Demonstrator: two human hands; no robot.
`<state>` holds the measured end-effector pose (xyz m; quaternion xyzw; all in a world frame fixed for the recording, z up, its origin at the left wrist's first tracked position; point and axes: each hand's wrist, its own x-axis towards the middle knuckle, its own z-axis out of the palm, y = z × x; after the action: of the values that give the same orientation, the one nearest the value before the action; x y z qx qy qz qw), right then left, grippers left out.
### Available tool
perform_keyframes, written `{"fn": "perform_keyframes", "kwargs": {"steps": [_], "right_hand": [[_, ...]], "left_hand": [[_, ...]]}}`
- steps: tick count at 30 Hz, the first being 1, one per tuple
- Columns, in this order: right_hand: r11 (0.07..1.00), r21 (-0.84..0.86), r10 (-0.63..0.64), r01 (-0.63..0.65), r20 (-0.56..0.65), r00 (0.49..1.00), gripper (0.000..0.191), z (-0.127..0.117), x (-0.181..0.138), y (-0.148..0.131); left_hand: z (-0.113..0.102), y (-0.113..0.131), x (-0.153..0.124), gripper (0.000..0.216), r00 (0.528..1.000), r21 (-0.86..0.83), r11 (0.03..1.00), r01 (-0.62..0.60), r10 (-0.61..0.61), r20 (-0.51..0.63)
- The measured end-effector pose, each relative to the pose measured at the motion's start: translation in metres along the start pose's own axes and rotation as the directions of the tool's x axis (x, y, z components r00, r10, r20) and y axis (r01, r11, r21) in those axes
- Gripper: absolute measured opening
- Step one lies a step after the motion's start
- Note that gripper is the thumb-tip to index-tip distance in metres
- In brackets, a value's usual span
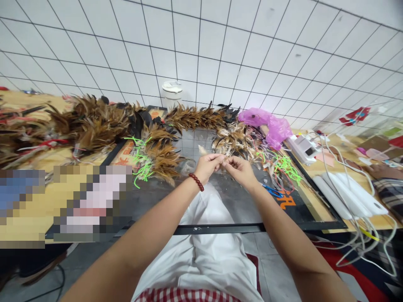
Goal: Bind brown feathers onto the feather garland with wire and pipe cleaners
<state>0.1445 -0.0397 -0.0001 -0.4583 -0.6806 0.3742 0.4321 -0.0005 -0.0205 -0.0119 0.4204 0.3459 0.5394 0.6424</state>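
Fingertips nearly touching, my two hands meet above a dark glass-topped panel [151, 205]. My left hand [208, 167], with a red bead bracelet [196, 182] at the wrist, is closed in a pinch. A small pale feather [202, 150] pokes up just behind its fingers and seems to be held there. My right hand [239, 170] also pinches, but what lies between its fingertips is too small to make out. Just beyond the hands sits a loose pile of brown and white feathers [234, 142]. To the left lies a bunch of brown feathers [160, 153] with bright green ties [141, 161].
A long feather strip [201, 117] runs along the back, near a white lidded cup [172, 92]. Right of it are a pink plastic bag [267, 123], green strings [286, 165], blue scissors [271, 191], and a white power strip [349, 195] with tangled cables. Another person's sleeve [388, 188] shows at far right.
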Motion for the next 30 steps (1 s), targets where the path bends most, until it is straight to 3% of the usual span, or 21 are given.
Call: {"fn": "perform_keyframes", "kwargs": {"steps": [8, 14, 20, 30], "right_hand": [[0.998, 0.039, -0.049, 0.056, -0.154, 0.987, 0.026, -0.005, 0.001, 0.002], [0.992, -0.016, -0.129, 0.128, -0.118, 0.985, 0.024, -0.003, 0.0, -0.003], [0.984, -0.145, -0.126, 0.105, -0.145, 0.981, 0.023, -0.006, 0.0, -0.001], [0.987, -0.082, -0.147, 0.139, -0.091, 0.985, 0.02, -0.011, 0.001, 0.001]], "left_hand": [[0.002, 0.003, -0.001, 0.018, 0.999, 0.015, 0.999, 0.051, -0.051, -0.018], [0.006, 0.008, -0.004, 0.015, 0.995, 0.0, 0.996, 0.095, -0.095, -0.033], [0.007, 0.009, -0.006, 0.012, 0.992, 0.039, 0.992, 0.124, -0.124, -0.007], [0.006, 0.009, -0.006, 0.019, 0.988, 0.175, 0.982, 0.075, -0.097, 0.118]]}}
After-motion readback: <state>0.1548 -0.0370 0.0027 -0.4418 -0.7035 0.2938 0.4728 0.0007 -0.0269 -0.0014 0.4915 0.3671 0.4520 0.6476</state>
